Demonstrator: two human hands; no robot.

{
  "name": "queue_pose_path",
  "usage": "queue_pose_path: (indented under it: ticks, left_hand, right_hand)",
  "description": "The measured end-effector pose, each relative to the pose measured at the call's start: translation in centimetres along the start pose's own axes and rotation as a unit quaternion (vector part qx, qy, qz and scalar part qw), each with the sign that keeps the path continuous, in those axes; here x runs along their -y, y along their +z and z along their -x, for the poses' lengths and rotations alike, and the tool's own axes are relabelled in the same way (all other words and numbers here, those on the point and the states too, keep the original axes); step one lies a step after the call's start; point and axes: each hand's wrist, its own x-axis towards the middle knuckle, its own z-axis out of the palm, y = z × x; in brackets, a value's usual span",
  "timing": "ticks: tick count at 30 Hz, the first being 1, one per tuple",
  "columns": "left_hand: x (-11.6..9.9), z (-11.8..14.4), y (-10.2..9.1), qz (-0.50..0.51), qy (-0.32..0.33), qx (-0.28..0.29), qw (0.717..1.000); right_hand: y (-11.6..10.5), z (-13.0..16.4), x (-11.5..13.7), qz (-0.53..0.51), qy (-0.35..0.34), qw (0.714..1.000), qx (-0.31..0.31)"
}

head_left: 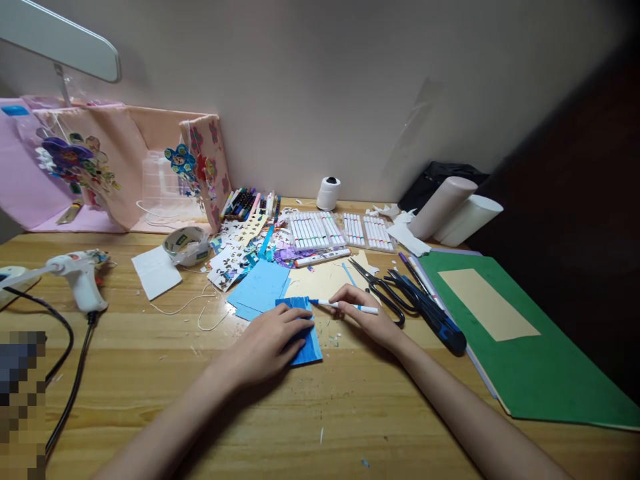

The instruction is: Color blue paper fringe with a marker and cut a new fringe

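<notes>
My left hand (275, 341) lies over a blue-coloured piece of paper (310, 353), its fingers stretched out and pressing it to the table. Darker blue strokes cover much of that piece. Pinched in my right hand (367, 313) is a white marker with a blue tip (325, 303), which points left at the piece's upper right edge. Light blue sheets (260, 283) lie just beyond my left hand. A cream sheet (320, 281) sits behind the marker. Black-handled scissors (383, 297) rest to the right of my right hand.
A dark utility knife (440, 320) and green board (560, 373) lie right. Marker trays (315, 230), paper scraps (240, 257) and a thread spool (329, 193) stand behind. Left are a tape roll (186, 245), white paper (156, 273) and a corded glue gun (83, 280).
</notes>
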Motion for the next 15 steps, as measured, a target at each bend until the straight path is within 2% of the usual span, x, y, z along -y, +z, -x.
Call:
queue_pose_path:
  ticks: [7, 11, 15]
  left_hand:
    - [0.02, 0.06, 0.11, -0.008, 0.000, 0.002, 1.000]
    - [0.00, 0.09, 0.16, -0.008, 0.001, -0.001, 1.000]
    - [-0.01, 0.08, 0.12, -0.008, 0.003, -0.002, 1.000]
  right_hand:
    - [-0.04, 0.13, 0.24, 0.010, -0.005, 1.000, -0.006]
    - [-0.05, 0.10, 0.12, -0.004, 0.004, 1.000, 0.016]
    - [-0.08, 0.03, -0.02, 0.000, -0.008, 1.000, -0.005]
